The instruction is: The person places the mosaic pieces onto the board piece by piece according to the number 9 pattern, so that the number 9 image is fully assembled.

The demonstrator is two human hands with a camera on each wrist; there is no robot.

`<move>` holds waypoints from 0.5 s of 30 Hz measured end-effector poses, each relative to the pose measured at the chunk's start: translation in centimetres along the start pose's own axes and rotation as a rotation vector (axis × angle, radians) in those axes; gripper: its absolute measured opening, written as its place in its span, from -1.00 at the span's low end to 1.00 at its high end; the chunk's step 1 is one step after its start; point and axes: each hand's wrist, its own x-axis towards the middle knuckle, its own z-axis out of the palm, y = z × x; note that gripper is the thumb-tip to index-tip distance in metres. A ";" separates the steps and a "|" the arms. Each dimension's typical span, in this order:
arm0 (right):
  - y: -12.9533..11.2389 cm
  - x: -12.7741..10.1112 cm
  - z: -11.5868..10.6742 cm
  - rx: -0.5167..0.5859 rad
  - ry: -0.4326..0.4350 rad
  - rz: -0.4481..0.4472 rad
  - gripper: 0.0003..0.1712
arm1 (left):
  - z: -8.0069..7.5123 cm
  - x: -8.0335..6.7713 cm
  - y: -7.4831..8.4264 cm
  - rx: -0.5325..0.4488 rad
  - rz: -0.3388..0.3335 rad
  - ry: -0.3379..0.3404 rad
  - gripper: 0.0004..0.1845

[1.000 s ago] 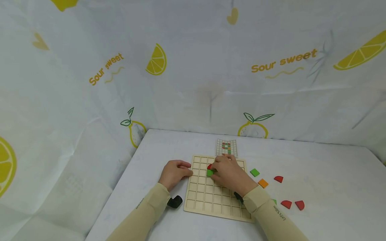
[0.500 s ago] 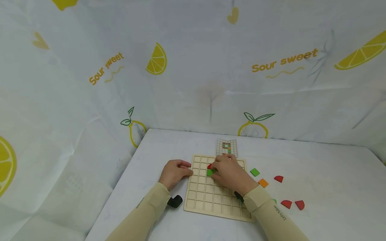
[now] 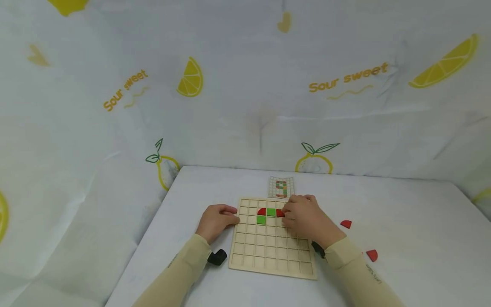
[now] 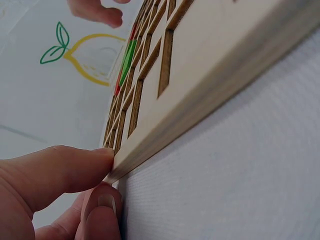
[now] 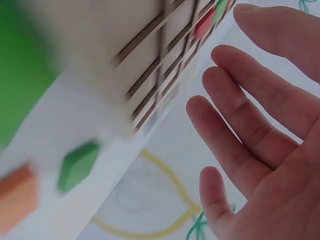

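A wooden grid board (image 3: 268, 251) lies on the table. My left hand (image 3: 217, 221) pinches its left edge, and in the left wrist view the thumb (image 4: 75, 170) lies on the rim with fingers below. In the grid's upper part sit a red quarter-circle tile (image 3: 262, 211), a green square tile (image 3: 271, 212) beside it, another red tile (image 3: 279, 212) right of that, and a lower green square (image 3: 261, 220). Over the board's right side is my right hand (image 3: 308, 218), its fingers spread and holding nothing in the right wrist view.
Behind the board a pattern card (image 3: 281, 187) shows a coloured figure on a grid. Loose red quarter-circle tiles (image 3: 372, 255) lie to the right. A green tile (image 5: 80, 162) and an orange tile (image 5: 19, 197) show in the right wrist view.
My right hand has moved right across the board, uncovering the upper green square and the right-hand red tile. The left hand stays at the board's edge. The head view has shifted slightly.
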 end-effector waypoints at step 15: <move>8.7 -8.7 -2.9 -0.032 -0.016 0.284 -0.78 | 0.2 -0.2 0.1 -0.012 0.007 -0.006 -0.73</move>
